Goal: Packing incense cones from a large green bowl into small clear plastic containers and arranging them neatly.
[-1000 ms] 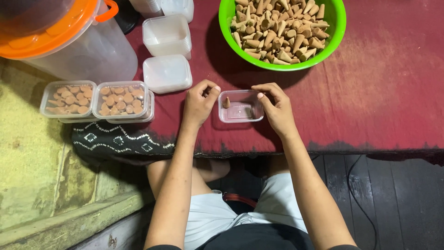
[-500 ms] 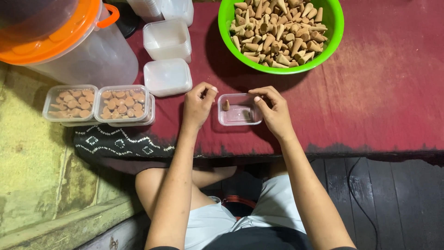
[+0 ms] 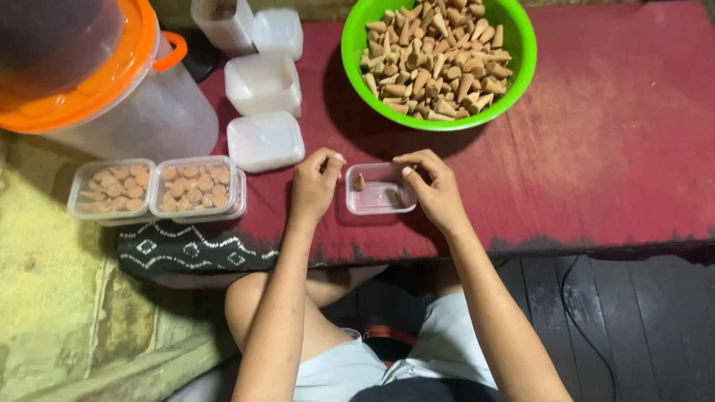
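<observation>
You were early in filling the tub [image 3: 380,189], near-centre on the table [image 3: 611,164], one cone [image 3: 360,182] standing inside. Left hand [image 3: 316,182] curled beside it, grip unclear; right hand [image 3: 434,189] pinched at its rim w/ contents unclear. Next move needed more cones from the bowl [image 3: 439,56].

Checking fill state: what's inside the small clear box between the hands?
The small clear box holds one upright brown cone at its left end and a second near the middle. The right hand covers the box's right edge, hiding anything there.

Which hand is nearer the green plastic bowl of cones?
Right hand, just below the green plastic bowl's near rim; left hand sits farther left of it.
</observation>
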